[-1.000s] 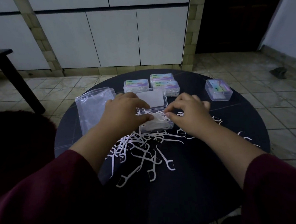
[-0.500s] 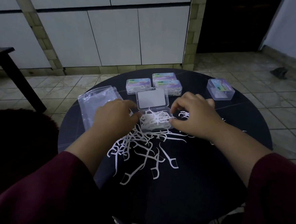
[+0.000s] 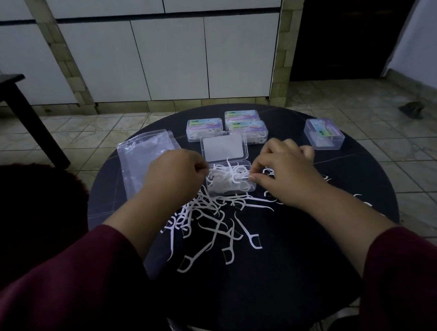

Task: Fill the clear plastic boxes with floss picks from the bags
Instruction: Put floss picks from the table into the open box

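Floss picks (image 3: 228, 176) heaped in the open box (image 3: 230, 187) at frame centre | my left hand (image 3: 173, 178) and right hand (image 3: 285, 171) pinch picks at its sides | risk, I judge: protruding picks snag, spill, block lid | round dark table (image 3: 247, 292); tiled floor, white cabinets.

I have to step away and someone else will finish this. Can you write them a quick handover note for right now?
Left hand: fingers curled at the open box's left edge, pinching floss picks.
Right hand: fingers curled at its right edge, pinching picks too.
Open clear box, lid flat behind it, sits mid-table and looks nearly full.
Done: three closed boxes behind it hold picks; a fourth stands far right.
Left: tuck in the picks sticking up, shut the lid, then box the loose picks on the round table. Bags lie at left.
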